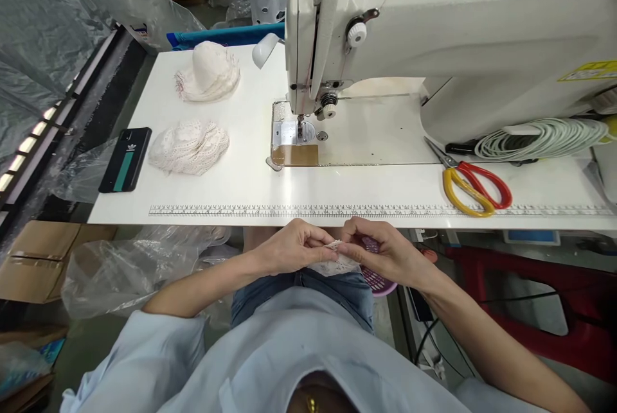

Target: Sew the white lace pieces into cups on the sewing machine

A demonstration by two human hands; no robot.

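Note:
Just off the table's front edge, both hands pinch a small piece of white lace fabric (340, 265) over my lap. My left hand (295, 247) grips its upper edge from the left, thumb against fingers. On the other side my right hand (380, 251) pinches the same edge, thumb tip close to the left one. Most of the lace hangs below the fingers, and part of it is hidden behind them. Straight ahead stands a white sewing machine (376, 34), its presser foot (300, 128) over the metal plate, with reddish thread running down to it.
On the table's left lie two white lace bundles (208, 72) (190, 148) and a dark phone (125, 161). Red-and-yellow-handled scissors (470, 185) and a coiled pale cord (535, 140) lie right. A printed ruler (231, 212) runs along the front edge. A purple basket (380, 284) sits below.

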